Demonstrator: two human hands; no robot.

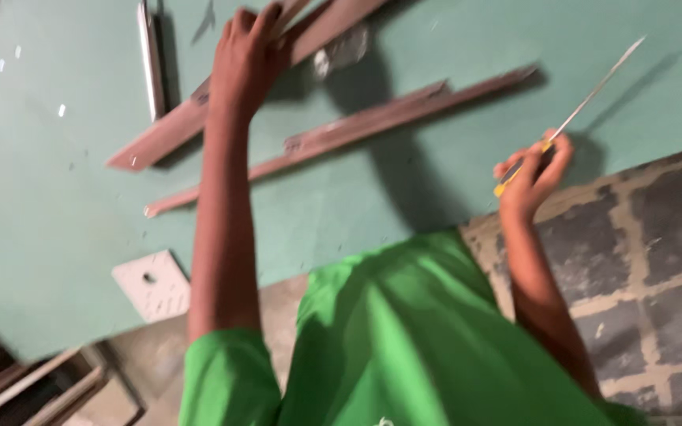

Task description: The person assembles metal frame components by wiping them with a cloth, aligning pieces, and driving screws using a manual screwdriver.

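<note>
Head camera is looking down on a green board point(57, 237) where several long metal strips are lying. The left hand point(246, 59) is stretching to the far side and pressing its fingers on the upper metal strip point(175, 126), which is lying at a slant; the fingers seem to be closing over its edge, but the blur is hiding how firmly. The right hand point(532, 175) is clenching around the yellow-and-black handle of a long thin blade tool point(593, 93), probably a screwdriver or a narrow saw blade, and it is hovering above the right edge of the board, apart from the strips. A second metal strip point(372, 126) is lying between the two hands, nearer to the person. A small white plate with a hole point(151, 284) is resting on the near left part of the board. To my judgement, the strip is being held steady while the tool is being brought in; the next move is asking for a firm left grip and careful aiming of the tip.
</note>
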